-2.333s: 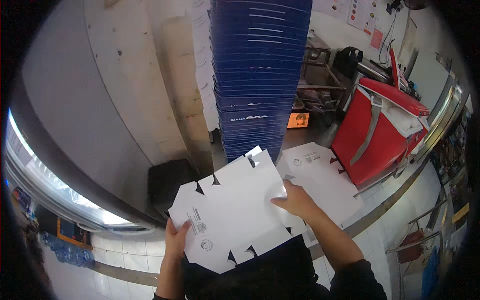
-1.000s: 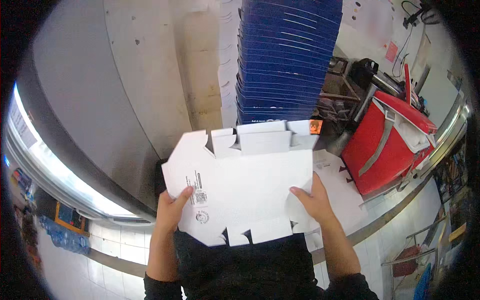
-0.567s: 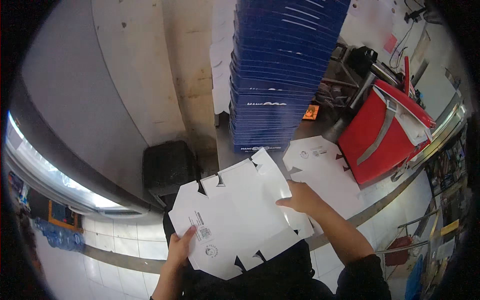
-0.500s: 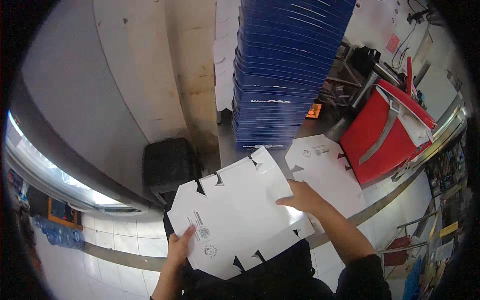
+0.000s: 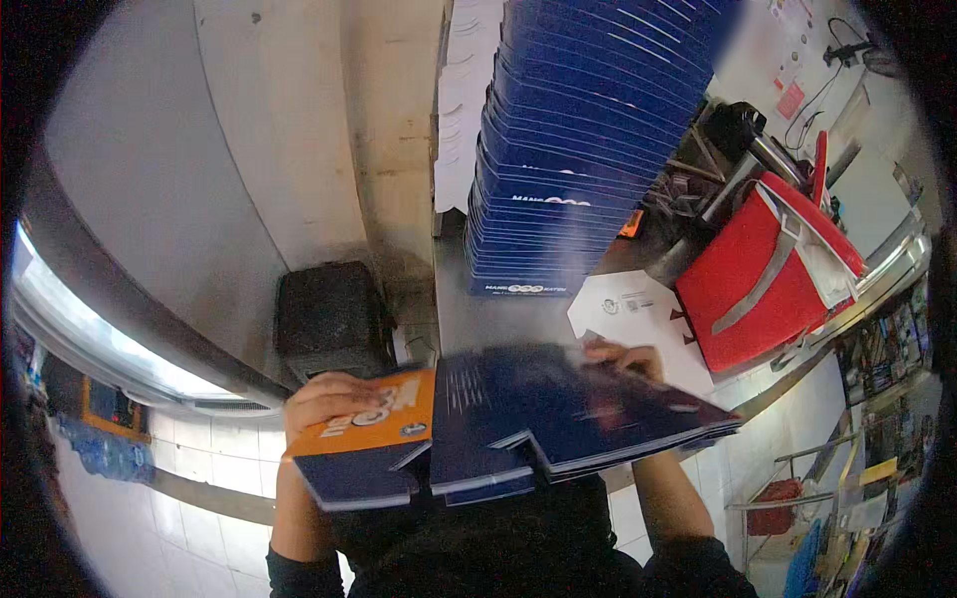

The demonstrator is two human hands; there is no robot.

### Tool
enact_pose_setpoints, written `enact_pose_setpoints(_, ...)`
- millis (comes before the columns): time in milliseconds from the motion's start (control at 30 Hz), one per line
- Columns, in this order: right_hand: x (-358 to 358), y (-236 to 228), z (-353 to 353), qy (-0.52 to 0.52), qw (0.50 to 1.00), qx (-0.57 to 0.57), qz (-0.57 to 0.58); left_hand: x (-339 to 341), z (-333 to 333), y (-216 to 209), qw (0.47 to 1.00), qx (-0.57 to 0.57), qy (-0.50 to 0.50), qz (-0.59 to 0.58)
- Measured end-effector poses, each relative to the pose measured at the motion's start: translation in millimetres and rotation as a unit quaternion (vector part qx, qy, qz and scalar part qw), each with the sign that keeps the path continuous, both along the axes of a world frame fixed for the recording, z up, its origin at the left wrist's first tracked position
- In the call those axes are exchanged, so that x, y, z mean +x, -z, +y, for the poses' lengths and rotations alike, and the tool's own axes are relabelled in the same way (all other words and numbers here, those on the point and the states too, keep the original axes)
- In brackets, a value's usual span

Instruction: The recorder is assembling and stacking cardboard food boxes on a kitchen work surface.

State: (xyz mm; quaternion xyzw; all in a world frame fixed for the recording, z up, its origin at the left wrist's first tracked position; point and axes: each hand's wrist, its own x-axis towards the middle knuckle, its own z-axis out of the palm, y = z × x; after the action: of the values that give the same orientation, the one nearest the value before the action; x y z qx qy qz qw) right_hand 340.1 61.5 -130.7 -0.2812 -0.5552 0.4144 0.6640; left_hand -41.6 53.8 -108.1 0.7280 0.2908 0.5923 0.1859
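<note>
Across my lap lies a flat cardboard box blank (image 5: 538, 409), its printed side up: dark blue over most of it, with an orange panel at the left. Notched flaps stick out along its near edge, where several layers show. My left hand (image 5: 329, 401) is closed on the orange end, fingers over the top. At the far right part of the blank, my right hand (image 5: 626, 359) grips its edge, blurred by motion and partly hidden behind the card. Beyond it, a white-side-up blank (image 5: 638, 314) rests on the dark table.
A tall stack of blue boxes (image 5: 543, 234) rises at the far side of the table, with white flaps beside it. At the right stands a red bag (image 5: 758, 269) with a grey strap. A black box (image 5: 334, 314) sits on the floor at the left.
The blank in my hands has turned from its white side to its blue and orange printed side. My left hand has moved up and further from me.
</note>
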Motion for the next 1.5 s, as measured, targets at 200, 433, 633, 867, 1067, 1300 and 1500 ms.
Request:
enact_pose_setpoints(200, 9.3, 13.8, -41.7, -0.041, 0.993, -0.022, -0.109, -9.1, -8.1, 48.7, 0.974, -0.172, 0.146, -0.015)
enact_pose_setpoints(433, 32.3, 27.9, -33.6, -0.110, 0.967, -0.040, -0.228, -13.2, -10.1, 60.7, 0.975, -0.172, 0.138, -0.033)
enact_pose_setpoints(633, 25.6, 12.6, -18.3, 0.073, 0.943, -0.160, -0.284, -5.5, 17.0, 41.9, 0.987, -0.117, -0.109, -0.025)
enact_pose_setpoints(867, 4.9, -7.3, 12.8, 0.110, 0.960, -0.240, -0.094, 32.3, 69.2, -2.7, 0.908, -0.345, -0.107, -0.214)
enact_pose_setpoints(1067, -0.9, -15.4, 2.7, 0.170, 0.967, -0.170, -0.089, 37.8, 62.6, -5.8, 0.917, -0.290, -0.113, -0.250)
enact_pose_setpoints(1300, -8.1, -17.6, 2.0, 0.175, 0.961, -0.141, -0.161, 39.5, 60.9, 0.8, 0.932, -0.254, -0.155, -0.208)
enact_pose_setpoints(1500, 3.4, -46.5, 9.2, 0.137, 0.944, -0.200, -0.223, 25.7, 23.3, 11.8, 0.895, -0.404, -0.151, -0.114)
